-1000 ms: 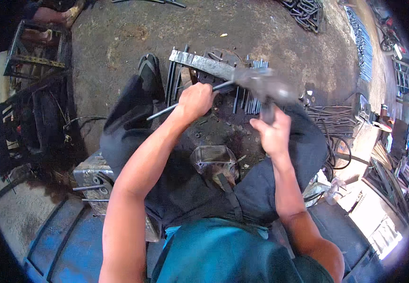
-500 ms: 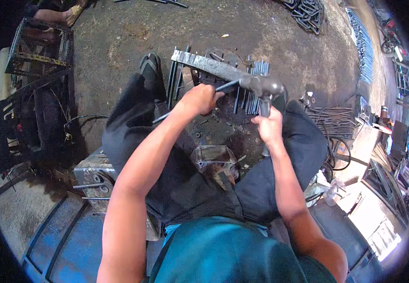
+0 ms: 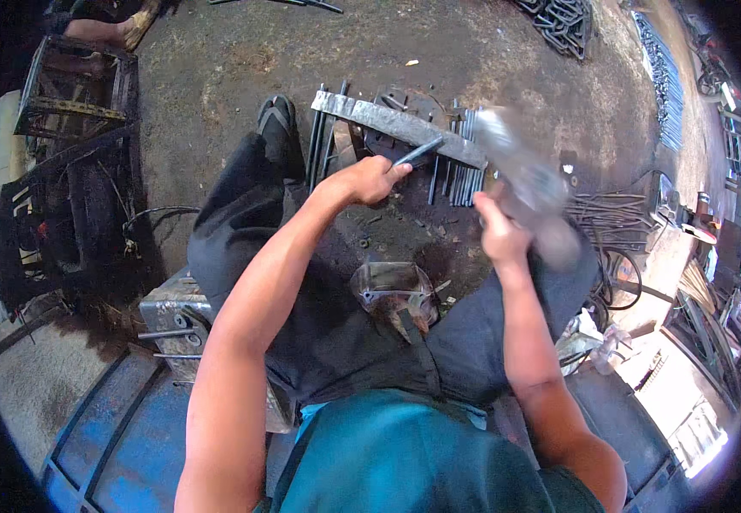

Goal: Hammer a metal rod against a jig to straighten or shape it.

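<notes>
My left hand [image 3: 374, 180] is closed round a thin dark metal rod [image 3: 423, 150]. The rod's free end lies at the upper face of a long, worn steel bar [image 3: 379, 119], though I cannot tell whether they touch. My right hand [image 3: 502, 232] grips a hammer [image 3: 531, 178], which is smeared by motion beyond the bar's right end. Most of the hammer's handle is lost in the blur. Below the bar, several short rods [image 3: 464, 184] lie side by side on the floor.
Between my legs sits a metal piece with a curved rim [image 3: 394, 278]. A metal block [image 3: 170, 312] with rods stands by my left thigh. Bent rods [image 3: 605, 214] lie to the right, near a black cable [image 3: 631, 286]. Bent metal pieces [image 3: 563, 26] are heaped at the far right.
The hammer has come off the rod's end and swung to the right, with my right hand moving slightly right and down. The rod's tail behind my left hand no longer shows.
</notes>
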`<action>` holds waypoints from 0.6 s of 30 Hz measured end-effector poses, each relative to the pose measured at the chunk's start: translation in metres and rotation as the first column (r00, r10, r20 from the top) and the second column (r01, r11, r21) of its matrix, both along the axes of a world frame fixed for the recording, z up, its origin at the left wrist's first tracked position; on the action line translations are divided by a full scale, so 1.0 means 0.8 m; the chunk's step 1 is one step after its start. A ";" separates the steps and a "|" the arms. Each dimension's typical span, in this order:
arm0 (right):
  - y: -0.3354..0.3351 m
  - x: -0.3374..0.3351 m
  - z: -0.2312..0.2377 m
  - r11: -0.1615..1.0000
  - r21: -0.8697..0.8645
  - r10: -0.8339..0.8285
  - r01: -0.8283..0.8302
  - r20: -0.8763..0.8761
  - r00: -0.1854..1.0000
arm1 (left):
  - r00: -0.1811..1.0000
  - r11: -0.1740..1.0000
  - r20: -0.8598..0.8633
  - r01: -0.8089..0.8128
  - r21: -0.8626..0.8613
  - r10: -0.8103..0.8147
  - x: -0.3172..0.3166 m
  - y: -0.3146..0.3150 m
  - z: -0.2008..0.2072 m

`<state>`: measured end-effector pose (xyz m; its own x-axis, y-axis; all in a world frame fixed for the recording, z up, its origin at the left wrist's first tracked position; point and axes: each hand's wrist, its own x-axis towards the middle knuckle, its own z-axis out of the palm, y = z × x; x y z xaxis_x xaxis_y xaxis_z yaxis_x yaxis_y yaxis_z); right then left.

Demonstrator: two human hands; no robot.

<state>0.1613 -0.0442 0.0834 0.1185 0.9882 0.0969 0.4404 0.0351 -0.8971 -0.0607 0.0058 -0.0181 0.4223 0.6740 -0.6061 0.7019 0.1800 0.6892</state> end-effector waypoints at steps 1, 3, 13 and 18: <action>-0.001 -0.003 -0.016 0.995 -0.092 -0.019 0.027 0.087 0.996 | 1.000 1.000 0.020 -0.014 -0.025 0.014 -0.001 0.000 0.000; -0.003 0.007 -0.036 0.957 -0.290 0.052 -0.025 0.086 0.995 | 1.000 1.000 -0.008 -0.017 -0.004 0.017 -0.003 -0.001 0.002; -0.010 0.014 0.020 0.886 -0.464 -0.153 -0.004 -0.299 0.942 | 0.998 0.998 -0.069 0.012 0.054 -0.008 -0.001 0.000 0.012; 0.007 0.014 0.035 0.992 -0.038 0.083 -0.124 -0.554 0.828 | 0.998 0.997 -0.062 0.022 0.075 -0.017 -0.001 0.000 0.014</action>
<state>0.1728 -0.0389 0.1116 0.0281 0.9994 -0.0224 -0.1293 -0.0186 -0.9914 -0.0615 0.0062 -0.0069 0.3992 0.7107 -0.5793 0.7463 0.1152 0.6556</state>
